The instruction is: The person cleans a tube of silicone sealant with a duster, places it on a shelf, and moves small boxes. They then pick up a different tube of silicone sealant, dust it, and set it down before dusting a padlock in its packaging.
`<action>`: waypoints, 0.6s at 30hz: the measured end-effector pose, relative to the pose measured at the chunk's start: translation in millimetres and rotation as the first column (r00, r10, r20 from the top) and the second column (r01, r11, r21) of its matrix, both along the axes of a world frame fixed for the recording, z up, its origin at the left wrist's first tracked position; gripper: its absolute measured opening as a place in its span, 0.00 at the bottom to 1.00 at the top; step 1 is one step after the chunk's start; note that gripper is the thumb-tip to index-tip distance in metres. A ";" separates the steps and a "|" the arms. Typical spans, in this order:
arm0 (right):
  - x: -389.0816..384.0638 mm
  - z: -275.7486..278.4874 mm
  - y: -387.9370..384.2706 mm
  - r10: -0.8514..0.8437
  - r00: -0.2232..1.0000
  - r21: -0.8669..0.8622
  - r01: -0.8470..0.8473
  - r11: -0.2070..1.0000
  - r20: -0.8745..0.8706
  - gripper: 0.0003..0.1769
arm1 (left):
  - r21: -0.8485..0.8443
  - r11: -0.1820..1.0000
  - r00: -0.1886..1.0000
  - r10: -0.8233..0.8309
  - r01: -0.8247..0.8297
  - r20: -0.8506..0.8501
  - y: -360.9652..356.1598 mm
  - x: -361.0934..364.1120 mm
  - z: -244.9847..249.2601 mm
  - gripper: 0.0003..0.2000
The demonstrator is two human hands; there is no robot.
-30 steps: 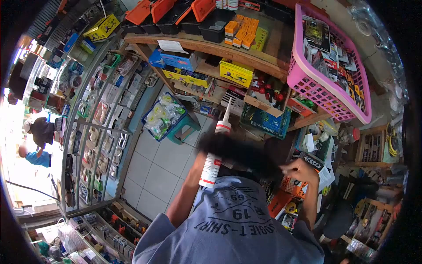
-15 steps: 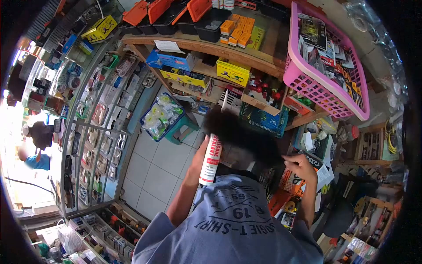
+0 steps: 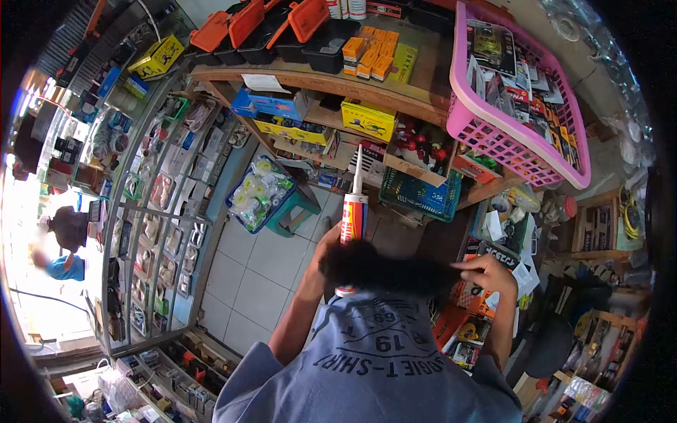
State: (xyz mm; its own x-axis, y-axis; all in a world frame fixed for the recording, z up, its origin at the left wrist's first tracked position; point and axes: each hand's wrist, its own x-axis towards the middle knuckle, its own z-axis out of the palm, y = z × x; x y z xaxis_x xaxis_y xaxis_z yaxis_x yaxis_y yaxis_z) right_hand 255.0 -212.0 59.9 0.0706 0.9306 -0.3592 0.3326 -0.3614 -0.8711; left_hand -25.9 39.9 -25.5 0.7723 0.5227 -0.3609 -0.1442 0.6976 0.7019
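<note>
My left hand (image 3: 326,255) is wrapped round a silicone sealant tube (image 3: 354,215), white with red and orange print. The tube stands nearly upright in the view, its long white nozzle pointing up. A black, blurred, soft-looking thing (image 3: 391,271) stretches across the tube's lower half towards my right hand; its kind I cannot make out. At the far end of that dark shape is my right hand (image 3: 490,273), forefinger stretched towards it and the other fingers curled. The blur hides whether these fingertips grip it.
A pink basket (image 3: 486,123) of packaged goods sits on the wooden counter (image 3: 310,79), beside orange boxes (image 3: 370,49). Below are a teal crate (image 3: 423,201) and a yellow box (image 3: 368,120). A stool (image 3: 300,211) bears a bin of bagged items. Glass shelving (image 3: 159,204) lines the left.
The black blurred thing has dropped lower in the view, from over the tube's top to across its lower half. The tube's nozzle now shows. My right hand has shifted slightly lower.
</note>
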 end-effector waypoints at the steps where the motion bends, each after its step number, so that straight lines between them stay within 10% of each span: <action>1: 1.0 -6.6 -3.6 -0.005 1.000 -0.003 0.005 1.000 -0.002 0.14 | -0.097 0.994 0.995 0.061 -0.053 0.074 -0.1 -1.6 -24.6 0.18; 2: 3.1 -18.5 -8.4 -0.128 0.992 -0.031 0.128 0.991 0.003 0.14 | 0.150 0.989 0.999 -0.008 0.002 0.037 5.3 -3.6 -53.7 0.19; 3: 2.6 -21.0 -8.7 -0.247 0.969 -0.056 0.248 0.967 0.013 0.14 | -0.312 0.944 0.990 -0.070 0.104 0.119 9.1 -1.1 -17.6 0.21; 5: 2.7 -18.5 -8.8 -0.167 0.986 -0.110 0.167 0.980 0.001 0.13 | 0.131 0.988 0.993 0.090 -0.079 -0.079 -7.3 19.9 33.6 0.25; 6: 3.4 -21.9 -9.0 -0.014 1.000 -0.089 0.012 0.996 -0.017 0.13 | -0.187 0.982 1.000 0.009 -0.012 -0.015 1.5 12.4 5.9 0.28; 9: 5.3 -21.1 -11.0 0.151 0.988 -0.012 -0.151 0.988 0.012 0.13 | -0.297 0.951 0.969 -0.008 0.084 0.247 12.8 10.7 2.2 0.33; 12: 2.1 -23.8 -17.2 -0.328 0.945 0.042 0.328 0.944 -0.011 0.14 | -0.185 0.959 0.977 0.210 -0.213 -0.037 0.6 3.8 14.4 0.29; 13: -1.1 -22.3 -18.6 -0.331 0.943 0.045 0.331 0.942 -0.013 0.14 | -0.345 0.922 0.947 0.255 -0.177 0.194 5.8 4.3 17.1 0.25; 18: -27.2 -25.3 -32.7 -0.510 0.847 0.055 0.523 0.851 -0.151 0.10 | -0.233 0.867 0.821 0.493 -0.440 0.288 44.3 -15.8 40.6 0.22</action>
